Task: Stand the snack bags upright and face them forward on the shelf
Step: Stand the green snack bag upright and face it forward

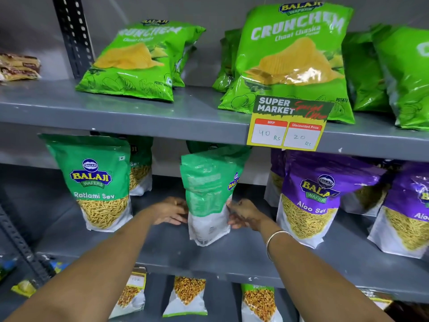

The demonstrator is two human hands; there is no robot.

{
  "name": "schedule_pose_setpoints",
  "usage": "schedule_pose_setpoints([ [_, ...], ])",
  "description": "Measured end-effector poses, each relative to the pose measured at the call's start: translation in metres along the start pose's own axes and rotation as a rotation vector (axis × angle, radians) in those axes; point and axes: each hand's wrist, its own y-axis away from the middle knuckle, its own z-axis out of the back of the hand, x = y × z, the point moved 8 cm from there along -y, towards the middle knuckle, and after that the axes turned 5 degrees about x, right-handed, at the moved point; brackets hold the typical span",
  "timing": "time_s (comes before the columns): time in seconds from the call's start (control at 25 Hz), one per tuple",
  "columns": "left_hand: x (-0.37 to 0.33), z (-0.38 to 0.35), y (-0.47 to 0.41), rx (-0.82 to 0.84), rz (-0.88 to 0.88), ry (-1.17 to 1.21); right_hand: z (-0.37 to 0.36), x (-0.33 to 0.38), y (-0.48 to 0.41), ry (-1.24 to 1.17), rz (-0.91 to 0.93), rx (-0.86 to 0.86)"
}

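A green and white Ratlami Sev bag [210, 196] stands upright in the middle of the middle shelf [232, 256], its printed back turned toward me and its front logo showing only at the right edge. My left hand [171, 211] grips its lower left side. My right hand [247, 213], with a bangle on the wrist, grips its lower right side. Another Ratlami Sev bag [97, 182] stands to the left, front facing out, with one more behind it [140, 168].
Purple Aloo Sev bags [311, 198] stand close on the right. Green Crunchem chip bags [292, 59] lean on the upper shelf behind a yellow price tag [287, 126]. Smaller snack bags [188, 296] fill the lower shelf. A dark slotted post [72, 36] rises at left.
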Motion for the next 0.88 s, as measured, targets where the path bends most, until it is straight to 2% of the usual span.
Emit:
schedule_pose_setpoints([
  [0.08, -0.002, -0.001, -0.001, -0.02, -0.008, -0.034, -0.004, 0.004, 0.006, 0.016, 0.02, 0.073],
  [0.24, -0.005, -0.006, -0.008, -0.087, -0.031, -0.099, -0.016, 0.005, 0.02, 0.324, 0.073, 0.323],
  [0.32, -0.01, -0.014, -0.013, -0.089, -0.065, -0.15, -0.031, 0.004, 0.023, 0.339, 0.097, 0.419],
  [0.4, -0.014, -0.023, -0.015, -0.084, -0.078, -0.163, -0.038, 0.005, 0.019, 0.347, 0.153, 0.368],
  [0.52, -0.018, -0.032, -0.012, -0.076, -0.08, -0.096, -0.03, 0.01, 0.018, 0.32, 0.208, 0.181],
  [0.64, -0.011, -0.024, -0.008, -0.065, -0.034, -0.03, -0.023, 0.014, 0.017, 0.251, 0.211, 0.228],
  [0.72, -0.004, -0.015, -0.008, -0.048, -0.011, -0.023, -0.015, 0.02, 0.015, 0.336, 0.224, 0.219],
  [0.88, -0.002, 0.003, -0.006, -0.169, -0.05, -0.057, 0.001, 0.023, 0.011, 0.208, 0.233, 0.135],
])
